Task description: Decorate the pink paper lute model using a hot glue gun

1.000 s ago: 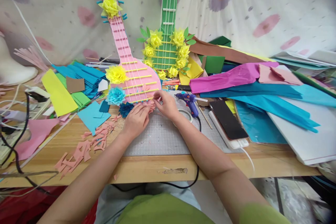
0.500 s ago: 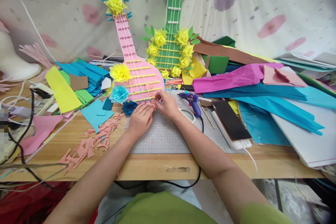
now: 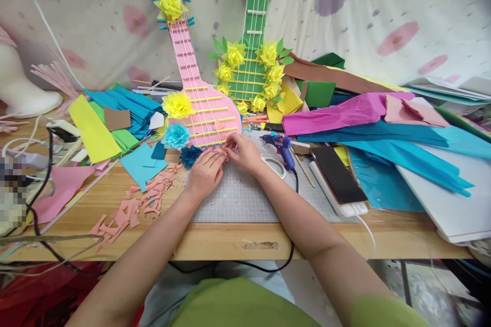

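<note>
My left hand (image 3: 207, 171) lies with fingers together over the lower edge of a pink paper lute (image 3: 213, 97). Right against it, my right hand (image 3: 243, 153) pinches with thumb and fingers. Both close on a small crumpled pink paper piece (image 3: 223, 152), mostly hidden under the fingers; its exact shape cannot be made out. A dark blue paper flower (image 3: 190, 156) sits just left of my left hand. Above it on the lute's edge are a light blue flower (image 3: 175, 136) and a yellow flower (image 3: 177, 106). The lute leans upright, with white strings and yellow strips.
Under my hands lies a grey cutting mat (image 3: 238, 204). A purple glue gun (image 3: 282, 149), a tape roll (image 3: 274, 167) and a phone (image 3: 338, 175) are to the right. Pink scraps (image 3: 126, 214) lie left. Behind stands a green paper lute (image 3: 249, 69); coloured paper (image 3: 337, 112) is piled right.
My hands stay in nearly the same place and pose at the lute's lower edge. The whole view has shifted very slightly; nothing else visibly moved.
</note>
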